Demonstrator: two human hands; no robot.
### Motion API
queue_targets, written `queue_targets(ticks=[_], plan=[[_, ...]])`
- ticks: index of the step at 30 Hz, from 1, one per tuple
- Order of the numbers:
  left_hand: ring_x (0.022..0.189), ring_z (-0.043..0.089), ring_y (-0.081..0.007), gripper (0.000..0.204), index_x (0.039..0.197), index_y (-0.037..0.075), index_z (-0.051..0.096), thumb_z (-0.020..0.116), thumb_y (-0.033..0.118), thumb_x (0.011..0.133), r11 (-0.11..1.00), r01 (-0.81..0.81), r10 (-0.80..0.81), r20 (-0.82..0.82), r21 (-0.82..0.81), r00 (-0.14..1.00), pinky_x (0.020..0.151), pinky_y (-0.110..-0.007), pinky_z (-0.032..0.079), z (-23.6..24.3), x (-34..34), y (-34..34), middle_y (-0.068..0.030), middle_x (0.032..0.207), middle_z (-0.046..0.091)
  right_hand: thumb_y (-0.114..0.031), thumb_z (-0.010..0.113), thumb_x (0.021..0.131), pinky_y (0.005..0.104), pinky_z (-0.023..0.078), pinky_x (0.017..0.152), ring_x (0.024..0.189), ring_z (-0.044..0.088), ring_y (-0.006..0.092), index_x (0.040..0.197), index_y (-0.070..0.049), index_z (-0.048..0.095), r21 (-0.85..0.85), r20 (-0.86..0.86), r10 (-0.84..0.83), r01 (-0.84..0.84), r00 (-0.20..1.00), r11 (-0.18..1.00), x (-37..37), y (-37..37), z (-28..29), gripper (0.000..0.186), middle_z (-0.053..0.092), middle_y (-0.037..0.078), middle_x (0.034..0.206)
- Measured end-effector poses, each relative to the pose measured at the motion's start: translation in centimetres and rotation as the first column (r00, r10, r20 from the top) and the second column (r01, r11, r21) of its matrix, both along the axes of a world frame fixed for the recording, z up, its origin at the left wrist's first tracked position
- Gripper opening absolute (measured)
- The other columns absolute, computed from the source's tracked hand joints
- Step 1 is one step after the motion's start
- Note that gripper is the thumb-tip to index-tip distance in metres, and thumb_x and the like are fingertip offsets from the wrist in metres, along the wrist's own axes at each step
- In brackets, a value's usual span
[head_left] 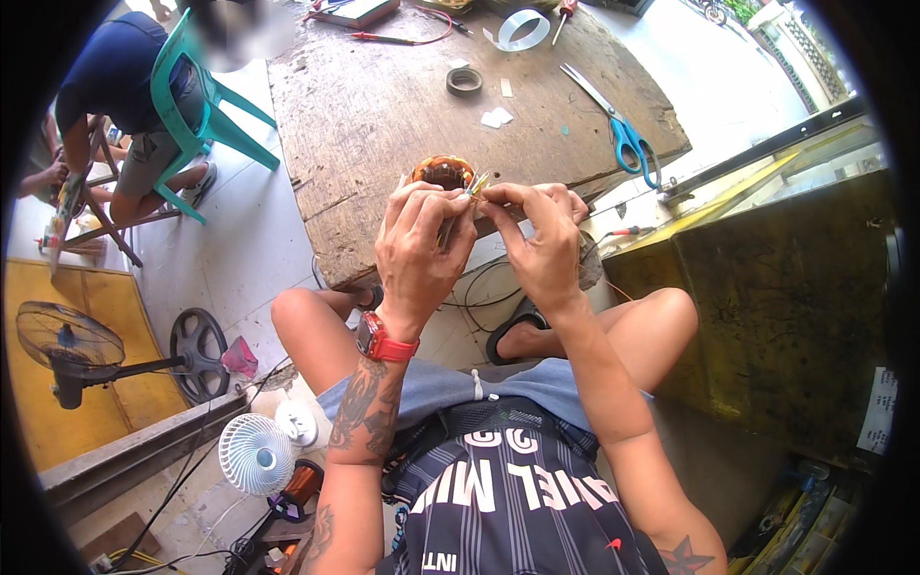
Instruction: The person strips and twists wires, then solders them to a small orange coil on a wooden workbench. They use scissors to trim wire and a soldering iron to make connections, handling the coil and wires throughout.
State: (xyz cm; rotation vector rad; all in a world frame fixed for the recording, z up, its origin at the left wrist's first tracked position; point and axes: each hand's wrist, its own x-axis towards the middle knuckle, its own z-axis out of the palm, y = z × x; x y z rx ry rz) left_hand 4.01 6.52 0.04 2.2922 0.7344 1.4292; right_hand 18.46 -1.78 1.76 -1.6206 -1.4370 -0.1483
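Note:
A ring-shaped coil assembly with orange-copper windings (443,166) is at the near edge of the worn wooden table (345,134). Thin light-coloured and yellowish wires (479,183) come up from its right side. My left hand (415,249) is closed at the assembly's near side, its fingers wrapped over wires just in front of the ring. My right hand (537,244) pinches the wire ends between thumb and index finger, close to my left fingertips. What exactly lies under my fingers is partly hidden.
Blue scissors (628,144), a tape roll (464,82), a white strip coil (517,31) and test leads (407,38) lie on the table. A co-worker (115,67) is by a teal chair (220,125). Fans (254,455) stand left; a dark yellow-stained panel (757,345) is right.

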Motion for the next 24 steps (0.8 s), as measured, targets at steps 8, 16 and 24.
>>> queue_targets(ticks=[8,16,24], plan=[[0.105,0.068,-0.0292,0.021,0.099,0.009,0.070,0.081,0.005,0.082,1.000,0.000,0.000,0.001,-0.014,1.000,0.106,-0.049,0.053,0.1,-0.1,0.0,-0.0072,0.101,0.072,-0.014,0.076,0.093,0.0386,0.034,0.094,0.105,0.055,0.0167,0.111,-0.022,0.076,0.076,0.243,-0.235,0.223,0.941,0.972,-2.0,0.0,-1.2,0.019,0.068,-0.007,0.112],[0.105,0.068,-0.0294,0.021,0.100,0.009,0.070,0.081,0.006,0.083,1.000,0.005,-0.005,0.005,-0.004,1.000,0.107,-0.050,0.053,0.0,0.0,0.0,-0.0071,0.100,0.072,-0.011,0.073,0.100,0.0338,0.043,0.091,0.099,0.061,0.0186,0.118,-0.012,0.072,0.000,-0.132,0.014,-0.014,0.991,1.000,-1.8,0.2,-0.9,0.018,0.072,0.001,0.108],[0.104,0.068,-0.0295,0.020,0.099,0.010,0.070,0.083,0.007,0.083,0.999,0.001,0.000,0.015,-0.051,1.000,0.097,-0.050,0.054,0.1,0.0,-0.2,-0.0062,0.101,0.072,-0.010,0.071,0.102,0.0343,0.053,0.093,0.104,0.065,0.0192,0.123,-0.007,0.071,-0.049,-0.626,0.144,-0.222,0.766,0.974,-1.5,-0.5,-0.6,0.021,0.072,0.008,0.112]])
